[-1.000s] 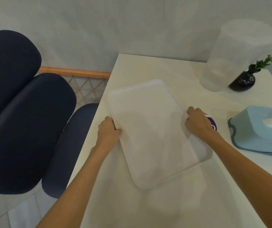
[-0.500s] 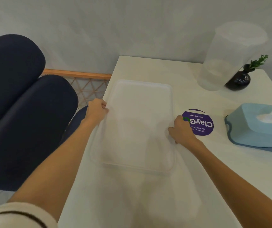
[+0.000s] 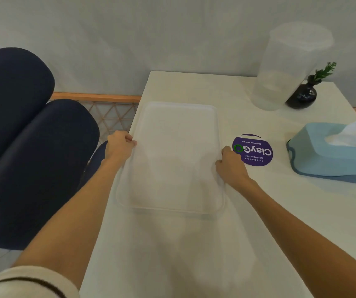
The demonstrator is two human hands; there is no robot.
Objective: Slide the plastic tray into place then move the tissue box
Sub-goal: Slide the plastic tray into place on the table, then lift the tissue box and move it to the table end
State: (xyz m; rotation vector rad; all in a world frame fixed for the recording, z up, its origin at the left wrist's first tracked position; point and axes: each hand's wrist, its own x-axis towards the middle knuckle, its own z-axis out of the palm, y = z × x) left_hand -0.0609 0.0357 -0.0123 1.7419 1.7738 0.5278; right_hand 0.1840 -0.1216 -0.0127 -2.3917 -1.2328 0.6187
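Both hands grip the plastic tray (image 3: 172,158): the left hand (image 3: 120,147) pinches its left rim, the right hand (image 3: 229,163) its right rim. Since a second ago the tray has swung square and slid left, uncovering the purple sticker (image 3: 253,150). Tray placement looks nearly done; the tissue box (image 3: 332,153), beyond the sticker, waits untouched.

A translucent white tray (image 3: 176,155) lies on the cream table (image 3: 172,254), beside a purple sticker (image 3: 256,152) and pale-blue tissue box (image 3: 327,155).
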